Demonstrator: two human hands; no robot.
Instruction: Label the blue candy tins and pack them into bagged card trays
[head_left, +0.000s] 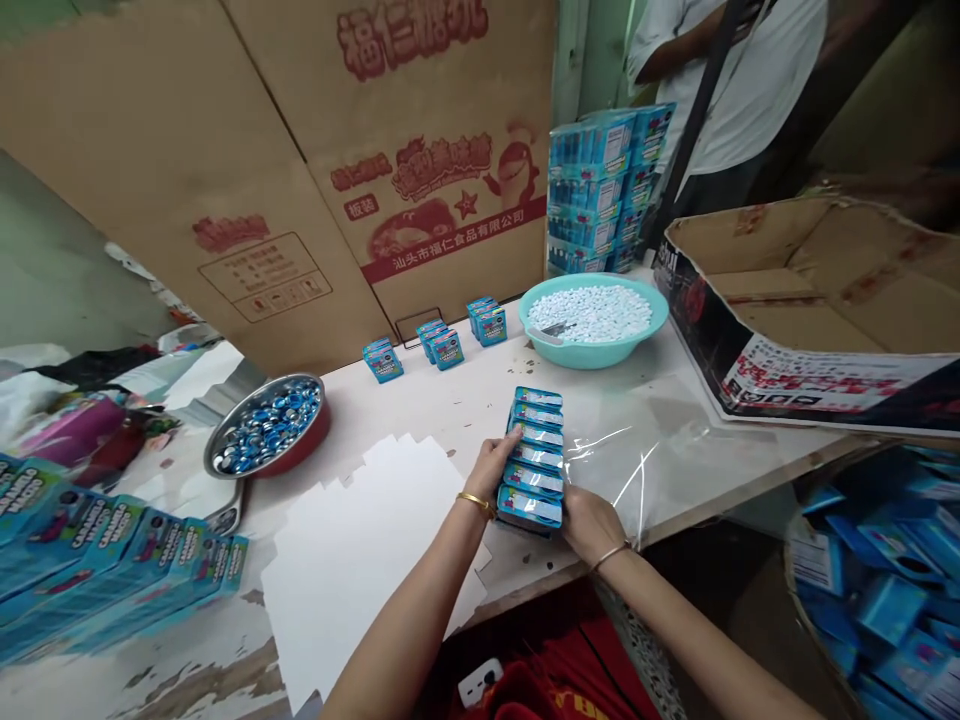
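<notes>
Between my hands a row of small blue candy boxes (536,455) stands out over the front part of the table, packed side by side. My left hand (495,465) is closed around its left side, thumb lying along the upper edges. My right hand (592,522) presses against the lower right side of the row; its fingertips are hidden behind the boxes. Shiny clear plastic film (626,465) spreads over the table just right of the row. Stacked white card sheets (360,570) lie left of my hands.
Three little groups of blue boxes (446,346) stand along the back. A turquoise basin (592,352) holds white candies; a metal bowl (304,450) holds blue-and-silver pieces. Stacked boxes (589,190), an open carton (810,390), bundled boxes (112,560) and a person (750,110) surround the table.
</notes>
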